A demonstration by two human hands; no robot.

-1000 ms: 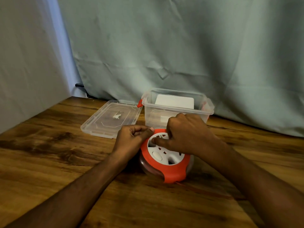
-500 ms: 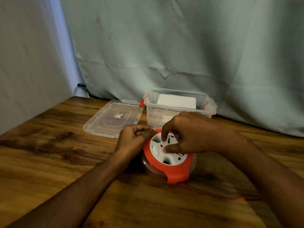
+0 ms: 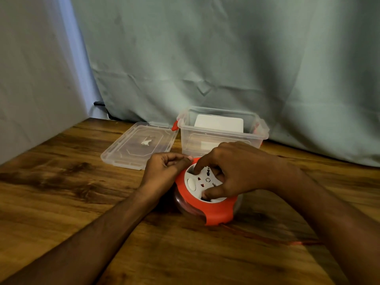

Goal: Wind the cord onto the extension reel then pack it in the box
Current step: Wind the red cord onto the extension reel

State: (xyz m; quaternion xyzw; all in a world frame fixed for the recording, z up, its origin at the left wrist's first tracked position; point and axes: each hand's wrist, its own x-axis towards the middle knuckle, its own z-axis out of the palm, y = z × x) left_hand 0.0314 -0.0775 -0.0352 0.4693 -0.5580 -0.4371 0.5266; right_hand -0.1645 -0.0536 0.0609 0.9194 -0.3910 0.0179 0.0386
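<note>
**Both hands on the reel, box open behind**

The extension reel point(image 3: 207, 200), red-rimmed with a white socket face, sits on the wooden surface point(image 3: 61, 202) near the middle. The left hand point(image 3: 164, 169) is curled against its left rim, thumb pressed to the red edge. The right hand point(image 3: 236, 171) covers the white face, forefinger and thumb dug into its recesses, gripping it. A red cord point(image 3: 287, 240) trails right from the reel's near side. Just beyond stands the clear box point(image 3: 222, 132), open, with its lid point(image 3: 139, 145) lying flat to its left.
</note>
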